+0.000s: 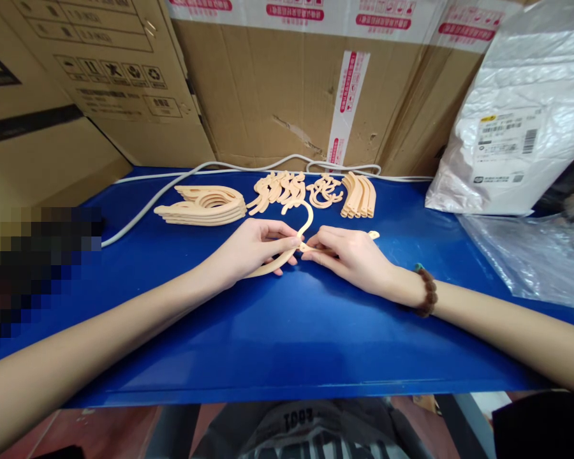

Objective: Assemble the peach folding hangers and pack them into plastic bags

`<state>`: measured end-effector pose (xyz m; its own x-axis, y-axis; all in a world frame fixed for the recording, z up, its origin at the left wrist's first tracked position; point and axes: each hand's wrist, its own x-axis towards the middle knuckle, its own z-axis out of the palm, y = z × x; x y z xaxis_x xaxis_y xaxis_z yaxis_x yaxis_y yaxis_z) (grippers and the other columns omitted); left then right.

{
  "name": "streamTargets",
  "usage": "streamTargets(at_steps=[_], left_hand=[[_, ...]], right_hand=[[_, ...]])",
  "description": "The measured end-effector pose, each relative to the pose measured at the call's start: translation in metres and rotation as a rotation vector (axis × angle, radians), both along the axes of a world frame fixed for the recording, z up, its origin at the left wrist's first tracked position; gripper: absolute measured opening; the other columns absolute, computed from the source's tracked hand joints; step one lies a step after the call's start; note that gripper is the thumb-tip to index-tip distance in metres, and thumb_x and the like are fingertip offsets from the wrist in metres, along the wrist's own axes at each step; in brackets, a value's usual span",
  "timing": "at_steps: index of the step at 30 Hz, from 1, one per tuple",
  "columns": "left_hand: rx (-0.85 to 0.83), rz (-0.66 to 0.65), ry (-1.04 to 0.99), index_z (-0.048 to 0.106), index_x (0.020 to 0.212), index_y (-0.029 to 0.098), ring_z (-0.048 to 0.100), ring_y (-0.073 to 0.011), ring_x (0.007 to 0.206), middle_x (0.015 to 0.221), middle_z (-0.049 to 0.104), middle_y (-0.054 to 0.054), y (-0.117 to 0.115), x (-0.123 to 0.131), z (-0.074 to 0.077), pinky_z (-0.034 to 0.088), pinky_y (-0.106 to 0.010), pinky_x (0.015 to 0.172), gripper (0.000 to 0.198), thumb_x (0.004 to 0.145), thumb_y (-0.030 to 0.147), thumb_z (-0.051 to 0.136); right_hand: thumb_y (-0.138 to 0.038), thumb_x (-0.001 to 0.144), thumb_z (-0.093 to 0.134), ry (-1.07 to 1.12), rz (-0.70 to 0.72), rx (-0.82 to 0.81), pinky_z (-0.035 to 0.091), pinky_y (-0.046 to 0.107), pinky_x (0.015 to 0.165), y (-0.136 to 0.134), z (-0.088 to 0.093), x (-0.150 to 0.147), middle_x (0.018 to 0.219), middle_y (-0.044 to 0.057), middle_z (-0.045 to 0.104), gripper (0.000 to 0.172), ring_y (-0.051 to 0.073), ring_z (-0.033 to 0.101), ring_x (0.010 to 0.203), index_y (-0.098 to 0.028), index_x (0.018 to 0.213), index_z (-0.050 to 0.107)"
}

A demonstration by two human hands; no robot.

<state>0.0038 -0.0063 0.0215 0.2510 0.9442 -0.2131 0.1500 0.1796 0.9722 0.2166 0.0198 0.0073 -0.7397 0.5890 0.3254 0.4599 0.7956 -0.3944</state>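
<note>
My left hand is closed on a cream plastic hanger piece with a curved arm. A hook of the same plastic rises above its fingertips. Closed around a second slim cream hanger arm is my right hand, its thumb and fingers pinching near the end by the hook. The two pieces meet between my fingertips; whether they are joined cannot be made out. Much of the right piece is hidden under the hand.
Behind the hands lie a stack of cream hanger parts, a row of wavy pieces, loose hooks and curved arms. A white cable crosses the blue table. Cardboard boxes and a plastic parcel stand around.
</note>
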Motion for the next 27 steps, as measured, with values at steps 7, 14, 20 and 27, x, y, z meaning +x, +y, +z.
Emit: streamTargets(at_steps=[7, 14, 20, 27], left_hand=[[-0.001, 0.021, 0.030, 0.072, 0.086, 0.012, 0.066, -0.0129, 0.060, 0.067, 0.073, -0.003, -0.003, 0.000, -0.002, 0.055, -0.019, 0.051, 0.048, 0.062, 0.051, 0.087], [0.056, 0.003, 0.045, 0.076, 0.090, 0.012, 0.067, -0.0112, 0.064, 0.076, 0.076, -0.005, -0.006, -0.001, -0.006, 0.053, -0.016, 0.053, 0.031, 0.076, 0.040, 0.077], [0.125, -0.058, 0.115, 0.076, 0.095, 0.011, 0.068, -0.0130, 0.068, 0.077, 0.075, -0.006, -0.008, 0.000, -0.004, 0.053, -0.018, 0.056, 0.031, 0.084, 0.038, 0.067], [0.454, -0.135, 0.442, 0.072, 0.111, 0.015, 0.062, -0.0125, 0.057, 0.063, 0.068, 0.001, -0.011, -0.003, -0.004, 0.045, -0.022, 0.056, 0.033, 0.093, 0.038, 0.057]], right_hand=[[-0.039, 0.103, 0.050, -0.024, -0.030, 0.025, 0.041, 0.024, 0.065, -0.002, 0.001, -0.002, 0.087, 0.005, 0.069, 0.031, 0.013, 0.063, 0.072, -0.014, 0.094, 0.066], [-0.037, 0.102, 0.052, -0.028, -0.048, 0.010, 0.039, 0.024, 0.064, -0.003, 0.002, -0.002, 0.084, 0.005, 0.069, 0.029, 0.013, 0.061, 0.069, -0.013, 0.094, 0.067], [-0.037, 0.102, 0.054, -0.003, -0.036, 0.007, 0.038, 0.024, 0.063, -0.002, 0.001, -0.002, 0.079, 0.003, 0.067, 0.030, 0.012, 0.058, 0.067, -0.013, 0.089, 0.066], [-0.037, 0.100, 0.056, 0.014, -0.059, 0.077, 0.036, 0.024, 0.060, -0.001, 0.003, -0.002, 0.073, 0.000, 0.064, 0.028, 0.011, 0.055, 0.062, -0.016, 0.083, 0.062]])
